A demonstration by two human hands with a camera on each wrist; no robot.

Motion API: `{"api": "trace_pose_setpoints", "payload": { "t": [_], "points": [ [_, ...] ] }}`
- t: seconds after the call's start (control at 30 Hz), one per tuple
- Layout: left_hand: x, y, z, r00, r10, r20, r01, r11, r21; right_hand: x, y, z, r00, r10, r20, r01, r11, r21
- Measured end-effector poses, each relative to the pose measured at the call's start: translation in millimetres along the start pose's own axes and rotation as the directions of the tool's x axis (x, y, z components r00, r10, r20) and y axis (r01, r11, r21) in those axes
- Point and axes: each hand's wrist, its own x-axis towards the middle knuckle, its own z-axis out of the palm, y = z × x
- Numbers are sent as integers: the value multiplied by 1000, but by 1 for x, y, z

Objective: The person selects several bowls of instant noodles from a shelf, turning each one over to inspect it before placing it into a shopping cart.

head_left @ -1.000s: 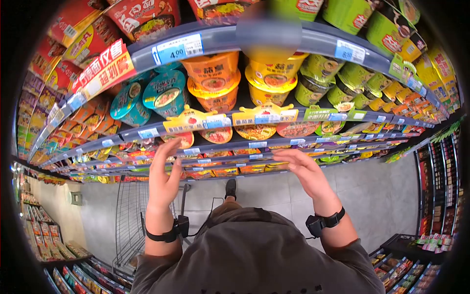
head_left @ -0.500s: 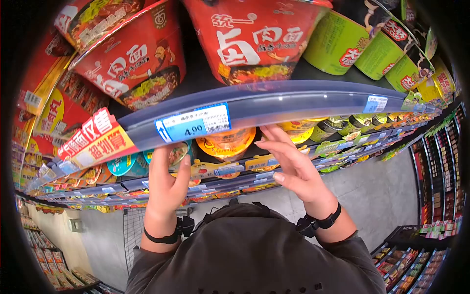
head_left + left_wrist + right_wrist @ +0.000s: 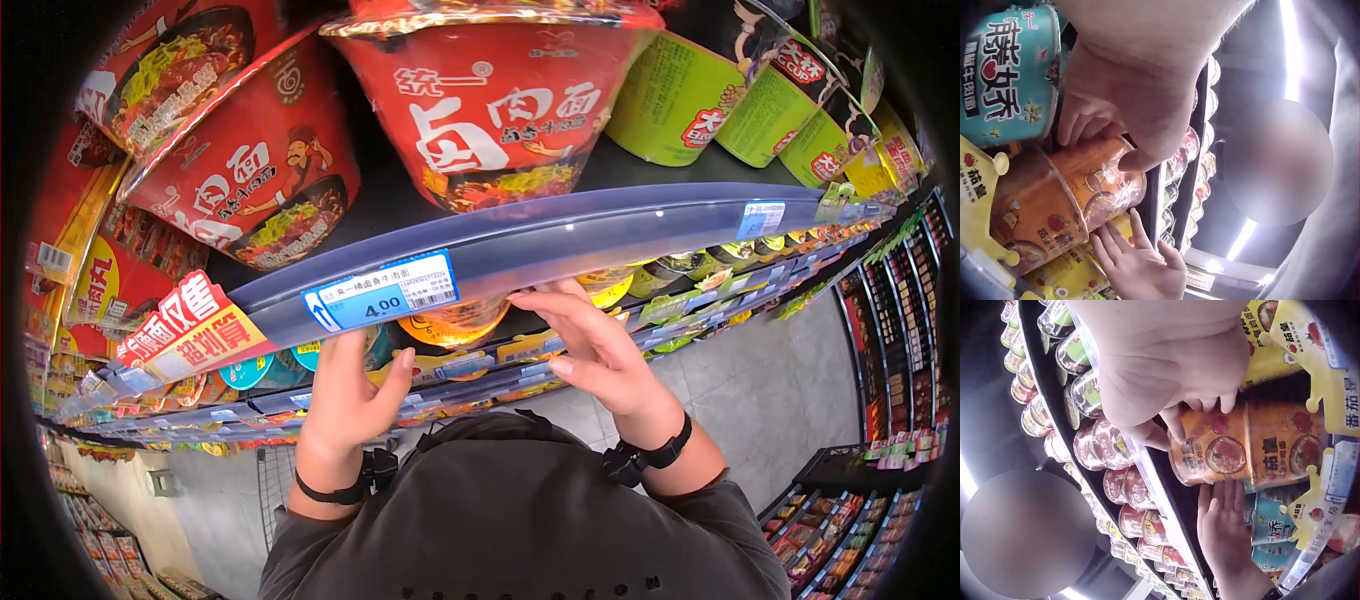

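Observation:
Two orange noodle cups stand stacked on a shelf, the upper cup [image 3: 1107, 187] [image 3: 1200, 447] above the lower cup [image 3: 1035, 209] [image 3: 1285, 440]. My left hand [image 3: 345, 400] [image 3: 1135, 94] is at one side of the upper cup, its fingers almost straight against it in the right wrist view [image 3: 1225, 534]. At the opposite side, my right hand [image 3: 610, 360] [image 3: 1172, 362] touches the same cup with extended, slightly bent fingers, also seen in the left wrist view as a hand [image 3: 1144, 272]. In the head view the shelf edge hides both hands' fingertips in part.
Just above the hands runs a shelf edge [image 3: 590, 240] with a price tag [image 3: 380, 290], and red noodle tubs [image 3: 480, 110] stand over it. Teal cups [image 3: 1010, 75] and yellow cups [image 3: 1266, 356] flank the orange stack. A cart [image 3: 275, 480] is at the lower left.
The body has come closer to the shelves. Both hands have moved in under the shelf edge and closer together, from free air to the sides of the orange cup.

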Motion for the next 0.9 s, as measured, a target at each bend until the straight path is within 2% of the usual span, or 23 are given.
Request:
{"api": "trace_pose_setpoints", "payload": {
  "t": [0.07, 0.13, 0.33, 0.4, 0.43, 0.47, 0.53, 0.57, 0.7, 0.8, 0.9],
  "points": [
    [-3, 4, 1, 1000, -14, 18, 14, 1000, -20, -6, -2, 0, 1000, -22, -20, 22, 1000, 2],
    [-6, 9, 4, 996, 81, -23, -82, 995, -63, -14, -7, -1, 999, -44, 13, 44, 999, 20],
    [-34, 47, 10, 998, 57, -32, -59, 997, -52, -52, -20, 4, 999, -35, 39, 31, 995, 94],
    [-50, 59, 18, 994, 61, -90, -66, 996, -56, -69, -21, 5, 999, -34, 43, 26, 984, 176],
    [-59, 63, 23, 992, 66, -110, -82, 985, -150, -78, -21, 6, 998, -49, 44, 40, 981, 192],
    [-67, 72, 23, 992, 61, -112, -77, 987, -144, -87, -23, 7, 998, -49, 50, 39, 980, 198],
    [-84, 90, 25, 996, 37, -76, -43, 996, -73, -107, -26, 8, 998, -26, 64, 9, 966, 258],
    [-97, 95, 32, 995, 3, -102, -18, 988, -150, -119, -27, 11, 998, -10, 60, -7, 963, 271],
    [-140, 126, 47, 987, -94, -130, 76, 987, -138, -164, -21, 13, 994, 20, 104, -54, 940, 337],
    [-172, 146, 56, 965, -248, -87, 213, 933, -292, -202, -5, 17, 990, 48, 131, -99, 906, 412],
    [-196, 156, 65, 962, -273, 11, 267, 931, -248, -241, 1, 27, 985, 147, 88, -171, 866, 470]
  ]
}}
